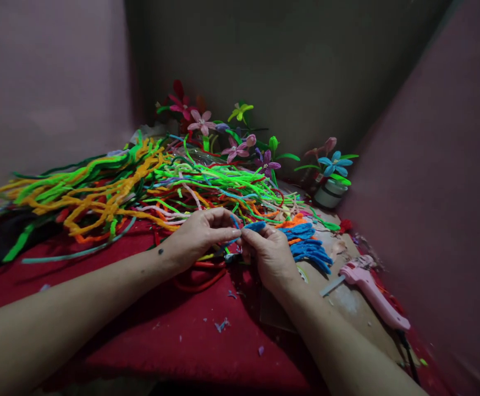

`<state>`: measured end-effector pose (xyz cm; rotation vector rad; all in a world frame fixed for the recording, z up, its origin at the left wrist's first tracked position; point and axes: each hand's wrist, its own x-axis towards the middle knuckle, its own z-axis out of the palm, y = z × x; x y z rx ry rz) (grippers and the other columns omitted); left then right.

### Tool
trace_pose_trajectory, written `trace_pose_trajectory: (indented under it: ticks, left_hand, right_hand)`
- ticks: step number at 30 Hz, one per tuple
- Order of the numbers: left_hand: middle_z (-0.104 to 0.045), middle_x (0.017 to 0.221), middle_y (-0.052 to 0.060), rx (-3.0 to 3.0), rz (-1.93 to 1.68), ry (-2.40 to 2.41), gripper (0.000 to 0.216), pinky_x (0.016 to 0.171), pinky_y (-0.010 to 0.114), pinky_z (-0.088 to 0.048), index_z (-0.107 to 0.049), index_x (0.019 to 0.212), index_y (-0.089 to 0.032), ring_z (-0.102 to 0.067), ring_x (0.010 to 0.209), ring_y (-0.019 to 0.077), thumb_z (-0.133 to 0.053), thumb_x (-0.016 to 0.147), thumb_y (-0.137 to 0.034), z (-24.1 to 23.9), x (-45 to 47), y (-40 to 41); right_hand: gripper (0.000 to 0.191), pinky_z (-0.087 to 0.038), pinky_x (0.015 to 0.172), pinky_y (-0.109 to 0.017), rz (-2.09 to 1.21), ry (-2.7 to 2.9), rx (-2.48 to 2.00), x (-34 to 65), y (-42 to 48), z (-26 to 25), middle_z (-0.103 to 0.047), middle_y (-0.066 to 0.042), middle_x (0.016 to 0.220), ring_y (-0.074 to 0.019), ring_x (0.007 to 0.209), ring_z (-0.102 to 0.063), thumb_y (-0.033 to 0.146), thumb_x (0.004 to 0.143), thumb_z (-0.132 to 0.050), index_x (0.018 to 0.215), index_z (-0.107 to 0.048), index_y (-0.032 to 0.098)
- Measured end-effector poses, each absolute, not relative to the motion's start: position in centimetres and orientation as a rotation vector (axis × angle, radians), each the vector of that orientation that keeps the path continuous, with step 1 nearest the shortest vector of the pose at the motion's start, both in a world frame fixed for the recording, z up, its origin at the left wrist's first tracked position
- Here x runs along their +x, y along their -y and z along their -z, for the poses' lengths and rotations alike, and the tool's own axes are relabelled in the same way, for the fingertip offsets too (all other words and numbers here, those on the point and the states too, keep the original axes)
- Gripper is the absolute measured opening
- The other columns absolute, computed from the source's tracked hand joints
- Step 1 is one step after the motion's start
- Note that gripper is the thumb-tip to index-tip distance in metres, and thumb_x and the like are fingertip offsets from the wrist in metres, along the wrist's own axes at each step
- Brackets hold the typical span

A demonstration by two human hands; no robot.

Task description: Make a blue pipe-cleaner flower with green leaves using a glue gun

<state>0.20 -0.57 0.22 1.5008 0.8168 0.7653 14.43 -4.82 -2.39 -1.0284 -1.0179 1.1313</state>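
Note:
A blue pipe cleaner (254, 226) is pinched between both hands over the red cloth. My left hand (207, 234) is closed, thumb and index finger together on its left end, where a thin blue piece sticks up. The fingers of my right hand (270, 250) are closed on the thicker, folded part. Their fingertips nearly meet, hiding the middle of the piece. Just right of my right hand lies a stack of bent blue pipe-cleaner pieces (309, 250), with orange ones (295, 223) behind it.
A heap of colourful pipe cleaners (111, 187) spreads behind and left of my hands. Pipe-cleaner flowers (233, 148) stand at the back, a blue flower (335, 164) above a small jar (329, 192). A pink hot glue gun (374, 294) lies on cardboard (347, 302) at right. Scraps dot the red cloth (174, 346).

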Motion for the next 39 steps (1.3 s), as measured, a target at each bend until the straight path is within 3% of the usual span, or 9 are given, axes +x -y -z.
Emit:
trace_pose_trajectory:
  ticks: [3, 7, 11, 17, 21, 27, 30, 39]
  left_hand:
    - [-0.055, 0.059, -0.005, 1.441, -0.752, -0.825, 0.02, 0.047, 0.019, -0.035, -0.06, 0.084, -0.017, -0.046, 0.049, 0.0074, -0.066, 0.069, -0.029, -0.5, 0.2, 0.8]
    - [-0.06, 0.064, -0.001, 1.367, -0.8, -0.856, 0.016, 0.054, 0.021, -0.043, -0.06, 0.077, -0.015, -0.054, 0.057, 0.0105, -0.066, 0.07, -0.027, -0.6, 0.2, 1.0]
    - [-0.06, 0.066, -0.001, 1.344, -0.845, -0.867, 0.019, 0.054, 0.021, -0.044, -0.061, 0.075, -0.015, -0.055, 0.057, 0.0102, -0.069, 0.067, -0.03, -0.3, 0.2, 0.7]
    - [-0.065, 0.075, 0.001, 1.263, -0.898, -0.838, 0.027, 0.058, 0.023, -0.047, -0.065, 0.088, -0.016, -0.06, 0.064, 0.0124, -0.071, 0.067, -0.033, -0.5, -0.1, 0.2]
    - [-0.065, 0.072, 0.0, 1.263, -0.818, -0.804, 0.027, 0.058, 0.023, -0.047, -0.067, 0.091, -0.018, -0.057, 0.058, 0.01, -0.07, 0.068, -0.031, -0.7, -0.4, 0.1]
    - [-0.059, 0.061, -0.002, 1.353, -0.846, -0.876, 0.022, 0.046, 0.017, -0.04, -0.067, 0.075, -0.014, -0.05, 0.049, 0.0063, -0.071, 0.068, -0.034, -0.3, -0.5, 0.0]
    - [-0.06, 0.061, -0.002, 1.322, -0.851, -0.894, 0.02, 0.046, 0.018, -0.042, -0.063, 0.071, -0.014, -0.052, 0.049, 0.0073, -0.07, 0.068, -0.033, -0.5, -0.3, 0.5]
    - [-0.059, 0.054, -0.001, 1.303, -0.757, -0.807, 0.024, 0.043, 0.02, -0.043, -0.065, 0.077, -0.013, -0.053, 0.045, 0.0096, -0.073, 0.063, -0.031, -0.5, -0.4, -0.1]
  right_hand:
    - [0.013, -0.032, 0.041, -0.021, -1.213, 0.99, -0.988, 14.3, 4.8, 2.4, -0.053, 0.005, 0.048, -0.0062, 0.038, -0.04, 0.021, 0.069, -0.064, 0.058, -0.059, 0.015]
    - [0.01, -0.034, 0.04, -0.021, -1.324, 0.861, -0.9, 14.3, 4.6, 2.4, -0.053, 0.004, 0.052, -0.007, 0.04, -0.042, 0.02, 0.064, -0.067, 0.06, -0.06, 0.014]
    - [0.017, -0.031, 0.043, -0.02, -1.298, 0.877, -0.925, 14.6, 4.4, 2.5, -0.047, 0.006, 0.046, -0.006, 0.041, -0.039, 0.026, 0.068, -0.067, 0.059, -0.059, 0.014]
    - [0.021, -0.026, 0.04, -0.02, -1.314, 0.962, -1.065, 14.2, 5.0, 2.4, -0.053, 0.005, 0.048, -0.005, 0.038, -0.036, 0.031, 0.07, -0.066, 0.06, -0.055, 0.016]
    - [0.019, -0.023, 0.041, -0.02, -1.352, 1.005, -1.11, 14.0, 5.4, 2.3, -0.053, 0.005, 0.05, -0.0046, 0.039, -0.035, 0.032, 0.069, -0.066, 0.064, -0.059, 0.015]
    - [0.013, -0.023, 0.041, -0.022, -1.426, 1.04, -1.136, 14.0, 5.7, 1.8, -0.054, 0.003, 0.051, -0.0059, 0.04, -0.037, 0.028, 0.067, -0.066, 0.064, -0.064, 0.015]
    - [0.015, -0.023, 0.039, -0.023, -1.41, 1.067, -1.169, 14.0, 5.7, 1.8, -0.054, 0.002, 0.049, -0.0062, 0.039, -0.036, 0.027, 0.068, -0.064, 0.06, -0.063, 0.014]
    - [0.018, -0.023, 0.038, -0.022, -1.427, 1.059, -1.159, 14.1, 5.7, 2.0, -0.05, 0.003, 0.045, -0.0061, 0.037, -0.034, 0.027, 0.068, -0.063, 0.056, -0.061, 0.014]
